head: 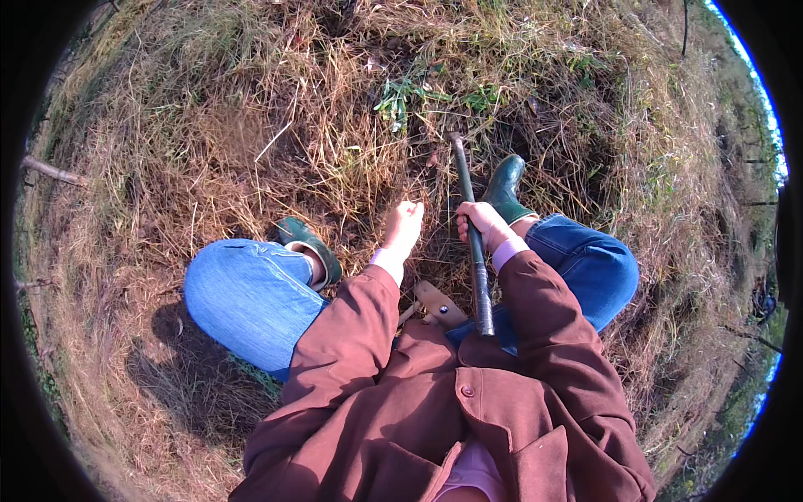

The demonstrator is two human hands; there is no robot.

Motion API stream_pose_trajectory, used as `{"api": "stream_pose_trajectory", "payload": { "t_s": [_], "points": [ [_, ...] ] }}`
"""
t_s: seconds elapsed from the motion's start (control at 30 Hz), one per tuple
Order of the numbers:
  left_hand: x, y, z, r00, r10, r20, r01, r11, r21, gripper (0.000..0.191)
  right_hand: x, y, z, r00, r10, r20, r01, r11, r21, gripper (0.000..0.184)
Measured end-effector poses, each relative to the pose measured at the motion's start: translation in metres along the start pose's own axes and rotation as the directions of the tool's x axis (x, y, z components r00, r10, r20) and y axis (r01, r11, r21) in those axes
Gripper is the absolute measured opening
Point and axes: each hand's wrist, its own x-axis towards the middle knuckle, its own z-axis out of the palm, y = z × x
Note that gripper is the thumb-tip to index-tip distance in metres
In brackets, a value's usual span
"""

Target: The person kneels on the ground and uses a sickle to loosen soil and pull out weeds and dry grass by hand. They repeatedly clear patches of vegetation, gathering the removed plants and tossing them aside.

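Observation:
My right hand (482,224) is wrapped around a dark, slim metal bar or tool shaft (465,179). Its far tip touches or hovers just over the dry grass, and its near end, which looks wrapped in tape (482,292), points back at my lap. To the left of the shaft, my left hand (403,227) is held low over the grass with its fingers curled; whether anything is pinched in them is too small to tell. Below the hands, between my legs, sits a tan leather strap or sheath (439,304) with a metal snap.
Matted dry grass (226,138) covers the ground all around. A leafy green plant (396,100) grows ahead of the tool's tip. My green rubber boots (505,182) and bent, jeans-clad knees (244,295) flank the hands. A bare branch (55,171) sticks in from the left.

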Motion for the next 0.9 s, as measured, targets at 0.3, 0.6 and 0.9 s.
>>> {"api": "stream_pose_trajectory", "payload": {
  "t_s": [0.3, 0.6, 0.9],
  "points": [
    [0.025, -0.015, -0.015, 0.963, 0.067, -0.260, -0.122, 0.971, -0.203, 0.020, -0.061, -0.008, 0.003, 0.996, 0.043, 0.077, -0.028, 0.983, -0.184, 0.009],
    [0.039, -0.011, -0.010, 0.943, -0.166, -0.289, -0.006, 0.858, -0.514, 0.009, -0.114, -0.041, -0.030, 0.979, -0.203, 0.019, 0.204, 0.978, -0.045, 0.007],
    [0.042, -0.025, -0.021, 0.928, -0.162, -0.335, -0.020, 0.877, -0.479, 0.014, 0.069, -0.073, 0.034, 0.967, -0.180, -0.183, 0.224, 0.940, 0.259, 0.008]
  ]
}}
